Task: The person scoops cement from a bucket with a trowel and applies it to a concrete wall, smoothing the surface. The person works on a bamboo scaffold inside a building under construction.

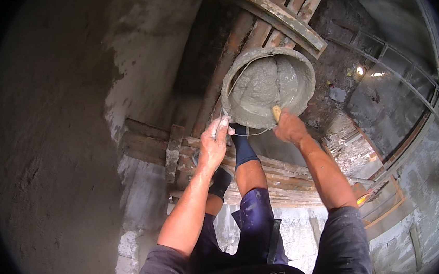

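Note:
A round bucket (pixel 307 95), coated with grey residue, stands ahead of me with wet grey mortar (pixel 255 83) inside. My left hand (pixel 215 141) is closed at the near left of its rim, pinching a thin wire (pixel 253 135) that looks like the bucket's handle. At the near right side, my right hand (pixel 291 126) grips a tool with a pale wooden handle (pixel 276 112). The handle's end sticks out past my fingers over the rim. The tool's working part cannot be made out against the mortar.
Rough wooden planks (pixel 231 65) run under and beyond the bucket, with a crosspiece (pixel 282 17) at the far end. More planks (pixel 288 182) lie below my feet. A partly plastered wall (pixel 147 63) rises on the left. Metal framing (pixel 393 66) and debris (pixel 352 138) lie lower right.

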`<state>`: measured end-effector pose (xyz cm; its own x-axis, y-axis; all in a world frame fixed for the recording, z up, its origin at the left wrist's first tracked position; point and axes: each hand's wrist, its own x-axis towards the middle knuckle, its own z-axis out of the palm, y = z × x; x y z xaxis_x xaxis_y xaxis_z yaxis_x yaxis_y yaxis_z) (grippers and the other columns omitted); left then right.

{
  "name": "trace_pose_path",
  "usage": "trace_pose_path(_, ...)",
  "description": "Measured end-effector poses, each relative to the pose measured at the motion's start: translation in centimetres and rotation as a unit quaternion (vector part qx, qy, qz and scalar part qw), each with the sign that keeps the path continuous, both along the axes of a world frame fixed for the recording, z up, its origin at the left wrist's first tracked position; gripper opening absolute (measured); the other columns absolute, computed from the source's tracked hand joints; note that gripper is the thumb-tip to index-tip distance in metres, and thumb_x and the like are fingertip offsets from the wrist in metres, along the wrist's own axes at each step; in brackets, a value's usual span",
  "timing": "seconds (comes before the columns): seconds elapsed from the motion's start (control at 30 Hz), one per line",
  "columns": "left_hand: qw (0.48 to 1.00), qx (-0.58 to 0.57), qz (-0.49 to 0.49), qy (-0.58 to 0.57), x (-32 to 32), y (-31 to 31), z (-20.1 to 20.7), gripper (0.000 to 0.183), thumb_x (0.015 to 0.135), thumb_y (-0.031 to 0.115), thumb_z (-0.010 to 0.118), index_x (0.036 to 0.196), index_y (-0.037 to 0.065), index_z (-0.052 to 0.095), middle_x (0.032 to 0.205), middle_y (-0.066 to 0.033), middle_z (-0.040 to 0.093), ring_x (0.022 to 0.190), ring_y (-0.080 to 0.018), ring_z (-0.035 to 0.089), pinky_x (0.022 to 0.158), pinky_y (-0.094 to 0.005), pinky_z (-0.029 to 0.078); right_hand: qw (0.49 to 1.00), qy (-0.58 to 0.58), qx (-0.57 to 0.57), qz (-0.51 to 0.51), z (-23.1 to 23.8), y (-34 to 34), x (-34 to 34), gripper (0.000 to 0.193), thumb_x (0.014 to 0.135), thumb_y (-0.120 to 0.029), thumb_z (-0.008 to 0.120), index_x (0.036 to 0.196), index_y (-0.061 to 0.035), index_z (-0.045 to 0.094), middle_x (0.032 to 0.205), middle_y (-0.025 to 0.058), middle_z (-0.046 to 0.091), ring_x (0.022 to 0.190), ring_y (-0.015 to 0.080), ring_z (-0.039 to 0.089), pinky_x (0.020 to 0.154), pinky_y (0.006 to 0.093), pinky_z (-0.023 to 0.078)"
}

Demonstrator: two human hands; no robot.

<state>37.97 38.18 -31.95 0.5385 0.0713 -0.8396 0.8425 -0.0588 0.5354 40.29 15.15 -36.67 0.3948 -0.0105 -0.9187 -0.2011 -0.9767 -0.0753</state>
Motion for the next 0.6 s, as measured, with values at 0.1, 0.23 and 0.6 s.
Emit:
trace_pose_path(0.1, 0.999, -0.006, -0.028, -0.031, -0.4, 0.0, -0.3, 0.032, 0.094, 0.026, 0.046, 0.107, 0.0, 0.058, 0.073, -0.0044, 0.061, 0.074, -0.011, 0.055, 0.075, -0.0262, 0.043, 0.977, 0.048, 0.086, -0.191, -0.2, 1.8, -1.3, 0.042, 0.073, -0.017, 0.062, 0.103, 0.0062, 0.043, 0.079, 0.0185, 0.06, 0.068, 0.027, 0.063, 0.059, 0.0383, 0.052)
trace_pose_path(0.23, 1.0, -0.012, -0.017, -0.018, -0.2, 0.1, -0.5, 0.031, 0.095, 0.026, 0.046, 0.107, 0.0, 0.059, 0.073, -0.0034, 0.06, 0.073, -0.0103, 0.055, 0.072, -0.026, 0.044, 0.81, 0.157, 0.179, -0.536, 0.0, 4.8, -2.5, 0.028, 0.073, -0.01, 0.059, 0.093, -0.0009, 0.042, 0.067, 0.0053, 0.049, 0.049, 0.0127, 0.05, 0.038, 0.0288, 0.042)
trace_pose_path(0.6, 1.0, 0.006, -0.024, 0.012, 1.2, 0.5, -1.3, 0.037, 0.094, 0.034, 0.045, 0.11, 0.003, 0.056, 0.073, -0.0002, 0.058, 0.075, -0.01, 0.059, 0.059, -0.0226, 0.043, 0.803, 0.03, 0.175, -0.569, 4.9, 1.6, -1.1, 0.042, 0.074, -0.015, 0.06, 0.108, 0.0026, 0.042, 0.067, 0.0079, 0.052, 0.051, 0.0183, 0.055, 0.044, 0.0328, 0.046)
